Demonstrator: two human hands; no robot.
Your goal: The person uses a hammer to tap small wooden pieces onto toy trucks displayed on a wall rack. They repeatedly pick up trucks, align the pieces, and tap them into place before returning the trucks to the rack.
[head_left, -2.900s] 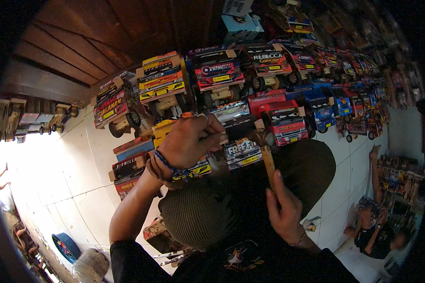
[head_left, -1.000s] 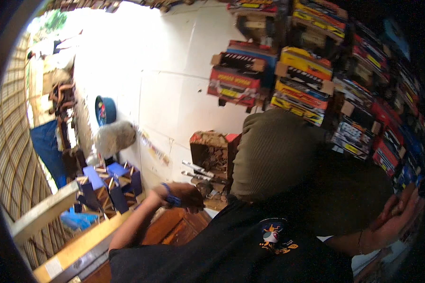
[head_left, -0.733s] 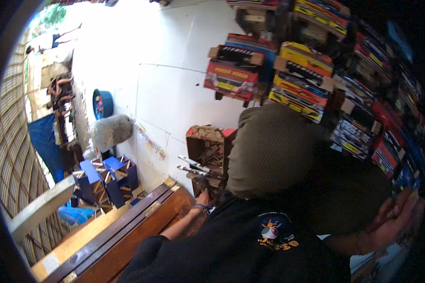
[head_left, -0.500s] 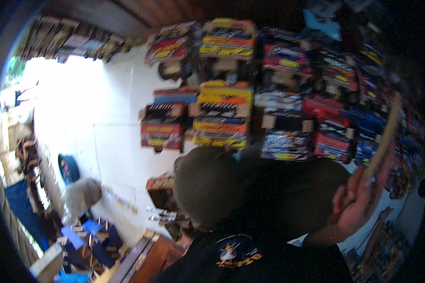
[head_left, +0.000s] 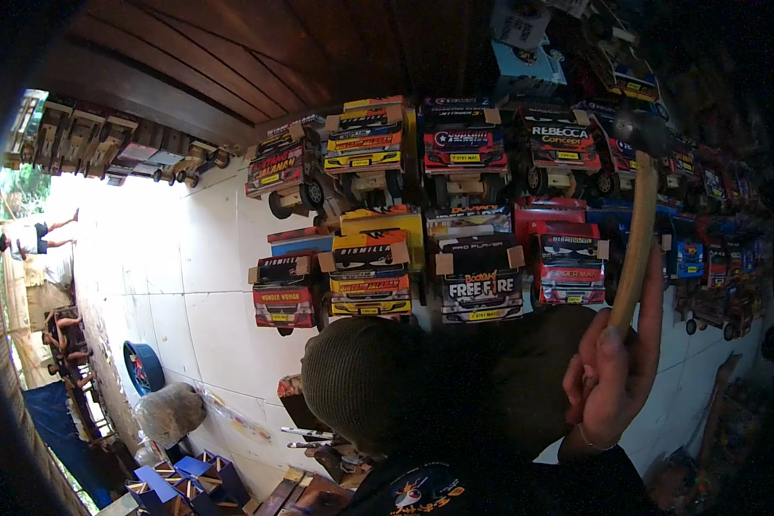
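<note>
My right hand (head_left: 619,370) is closed around the light wooden handle of a hammer (head_left: 638,241). The handle points up the picture, with its dark head (head_left: 641,133) in front of the toy trucks on the right. The fingers wrap the lower handle; a thin band circles the wrist. My left hand does not show. Below the trucks are my knees in dark olive cloth (head_left: 365,378) and a dark shirt with a printed emblem (head_left: 417,494).
Rows of colourful toy trucks (head_left: 378,284) stand on white floor tiles (head_left: 224,322). Blue wooden pieces (head_left: 193,486), a filled plastic bag (head_left: 172,413) and a round blue container (head_left: 144,368) lie at the left. A person (head_left: 39,239) appears at the far left, near bright light.
The view has shifted and sharpened. The hammer has gone from a rightward slant to nearly upright, farther left in the picture. My right hand keeps its hold on it.
</note>
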